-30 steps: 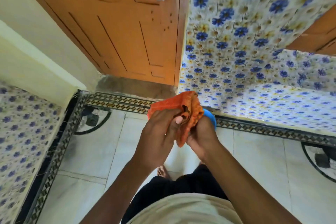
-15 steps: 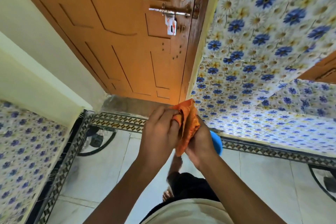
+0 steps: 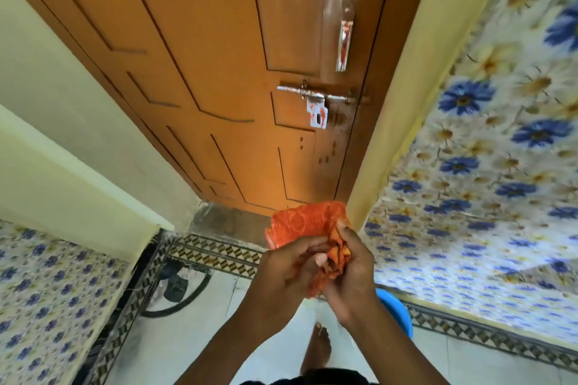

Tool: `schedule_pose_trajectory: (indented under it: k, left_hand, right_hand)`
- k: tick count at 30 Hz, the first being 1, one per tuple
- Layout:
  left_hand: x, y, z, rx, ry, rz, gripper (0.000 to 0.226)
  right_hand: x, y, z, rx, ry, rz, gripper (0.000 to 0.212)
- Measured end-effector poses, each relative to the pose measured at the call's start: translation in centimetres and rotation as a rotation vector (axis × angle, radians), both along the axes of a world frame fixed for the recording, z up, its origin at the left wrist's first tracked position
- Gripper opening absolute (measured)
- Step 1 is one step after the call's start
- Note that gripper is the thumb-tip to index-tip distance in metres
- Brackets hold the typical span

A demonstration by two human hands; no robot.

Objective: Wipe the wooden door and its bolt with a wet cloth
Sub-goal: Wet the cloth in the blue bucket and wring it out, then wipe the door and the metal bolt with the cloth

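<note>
An orange-brown panelled wooden door (image 3: 219,72) fills the upper middle of the head view. A silver sliding bolt (image 3: 316,93) runs across its right side, with a white hasp plate hanging below it and a vertical handle (image 3: 344,44) above. I hold a crumpled orange cloth (image 3: 308,223) low in front of the door, apart from it. My left hand (image 3: 281,278) and my right hand (image 3: 350,272) both grip the cloth, bunching it between them.
Blue-flower tiled walls (image 3: 488,147) stand at right and lower left. A yellow door frame (image 3: 403,97) runs along the door's right edge. A blue tub (image 3: 395,311) sits on the floor behind my right wrist. A patterned border strip and my bare foot (image 3: 319,350) are below.
The view has tilted upward, so the bolt and handle now sit mid-frame. My hands have kept bunching the cloth, which now spreads wider above my fingers.
</note>
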State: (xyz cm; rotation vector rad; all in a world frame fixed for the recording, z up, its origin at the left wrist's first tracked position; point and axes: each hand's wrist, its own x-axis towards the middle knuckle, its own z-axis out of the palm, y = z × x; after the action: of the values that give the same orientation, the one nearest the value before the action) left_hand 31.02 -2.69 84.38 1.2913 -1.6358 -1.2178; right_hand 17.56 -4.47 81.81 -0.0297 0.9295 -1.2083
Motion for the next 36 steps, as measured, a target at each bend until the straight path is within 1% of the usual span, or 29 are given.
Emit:
schedule_pose_trajectory:
  k: [2,3,5,6,8,11,14,15,18,20,23,25,27,29,32,35,36]
  left_hand:
    - [0.6,-2.4,0.2,-0.005,-0.013,0.070,0.022]
    - [1.0,-3.7,0.1,-0.058,-0.056,0.127,0.020]
    - [1.8,-6.5,0.2,-0.232,-0.166,0.206,0.020]
    - [2.2,-8.2,0.4,-0.327,-0.213,0.219,0.024]
    - [2.8,-11.5,1.0,-0.449,-0.294,0.217,0.030]
    - [3.4,-17.2,2.3,-0.634,-0.436,0.093,0.039]
    - [4.4,-24.3,4.1,-0.873,-0.637,-0.110,0.046]
    - [4.7,-26.6,4.7,-0.948,-0.718,-0.145,0.049]
    - [6.0,-33.2,7.5,-1.134,-0.878,-0.158,0.065]
    - [6.8,-36.9,9.4,-1.293,-0.948,-0.143,0.068]
    - [7.7,-41.9,12.0,-1.505,-0.955,-0.137,0.063]
    - [8.0,-44.4,12.7,-1.559,-0.935,-0.082,0.064]
    - [8.2,-46.5,12.2,-1.605,-0.923,-0.058,0.069]
    - [8.0,-48.2,11.2,-1.676,-0.935,-0.061,0.071]
    - [7.6,-49.4,10.2,-1.788,-0.934,-0.008,0.070]
    - [7.4,-49.8,9.7,-1.837,-0.909,0.038,0.070]
    - [7.4,-49.9,9.6,-1.838,-0.897,0.044,0.071]
  right_hand:
    - [0.2,-1.9,-0.4,-0.009,0.005,0.025,0.036]
    - [0.3,-2.8,-0.4,-0.004,0.023,0.016,0.031]
    - [0.3,-4.5,-0.2,0.017,0.076,-0.026,0.028]
    - [0.3,-5.5,0.1,0.021,0.109,-0.053,0.028]
    - [0.7,-7.4,0.5,0.010,0.207,-0.104,0.027]
    - [1.4,-10.7,0.9,0.058,0.360,-0.266,0.022]
    - [2.1,-14.4,2.6,0.040,0.394,-0.446,0.022]
    - [2.4,-15.6,3.5,0.027,0.422,-0.497,0.021]
    - [3.7,-19.3,6.6,-0.023,0.528,-0.725,0.017]
    - [4.5,-21.6,8.3,-0.022,0.656,-0.841,0.017]
    - [5.2,-24.7,10.6,0.021,0.886,-1.016,0.032]
    - [5.7,-26.5,12.6,0.012,1.041,-1.117,0.039]
    - [6.4,-28.7,14.0,-0.027,1.188,-1.184,0.040]
    - [7.2,-31.2,14.2,-0.082,1.336,-1.167,0.041]
    - [8.0,-33.6,12.1,-0.106,1.571,-1.032,0.052]
    - [8.3,-33.1,9.0,-0.130,1.782,-0.899,0.059]
    - [8.2,-32.7,8.1,-0.136,1.801,-0.892,0.059]
